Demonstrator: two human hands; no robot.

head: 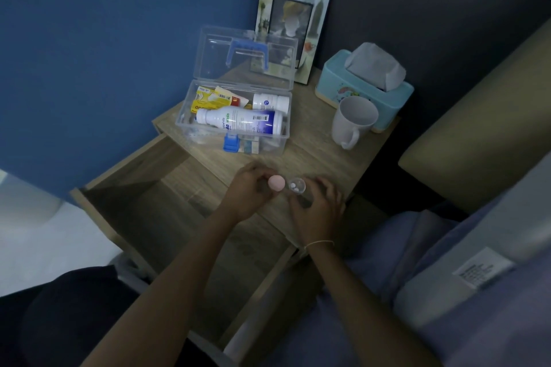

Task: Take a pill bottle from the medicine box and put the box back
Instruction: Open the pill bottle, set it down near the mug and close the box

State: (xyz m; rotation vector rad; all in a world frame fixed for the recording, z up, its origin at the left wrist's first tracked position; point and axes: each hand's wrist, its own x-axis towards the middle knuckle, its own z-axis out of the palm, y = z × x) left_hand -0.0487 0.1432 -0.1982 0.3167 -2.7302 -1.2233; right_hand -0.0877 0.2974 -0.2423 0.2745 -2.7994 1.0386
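Now pill bottle [298, 188] clear, uncapped, pills inside.

The single head-worn wide-angle view looks steeply down and forward from close above the bench [313, 140], which fills the frame's centre, with the open drawer [167, 205] at lower left, the blue wall [104, 53] at upper left, and both forearms entering from the bottom edge.

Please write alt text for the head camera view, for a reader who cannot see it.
The left hand holds a round pink cap beside a small clear pill bottle held by the right hand, above a wooden bedside table with an open drawer. Behind stands an open clear plastic medicine box, with a white mug.
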